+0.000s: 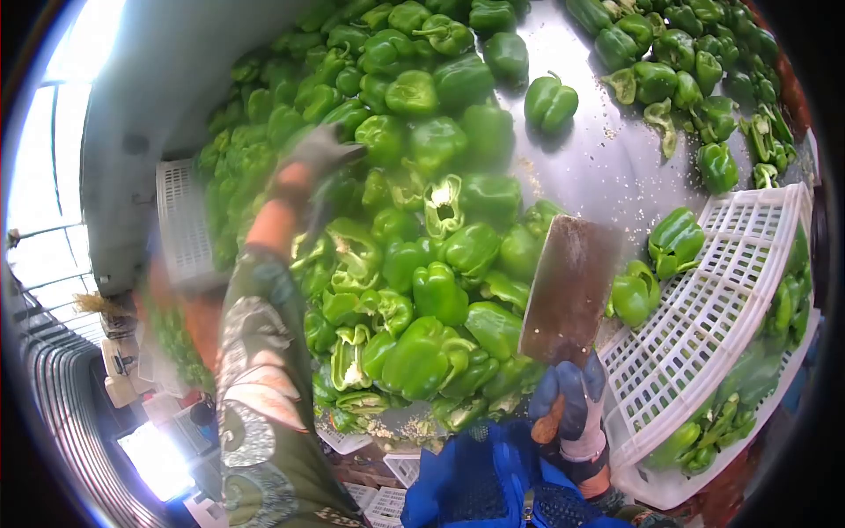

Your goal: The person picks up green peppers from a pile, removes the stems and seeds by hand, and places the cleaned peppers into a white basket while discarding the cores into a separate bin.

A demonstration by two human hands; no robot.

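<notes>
My right hand (570,400), in a blue and grey glove, is closed around the wooden handle of a cleaver (563,290). The cleaver's broad, stained blade points up and away, over the right edge of a heap of green bell peppers (431,295). My left hand (321,154), in a grey glove, reaches over the heap's left side close to whole peppers. It is blurred, but its fingers look stretched out and nothing shows in them. A cut-open bell pepper (443,207) with pale insides lies mid-heap. Other split peppers lie nearer to me.
A white slatted crate (695,326) holding peppers stands at the right. One whole pepper (552,104) sits apart on the seed-strewn metal table (590,180). More peppers (678,53) lie at the far right. A white crate (185,220) stands beyond my left arm.
</notes>
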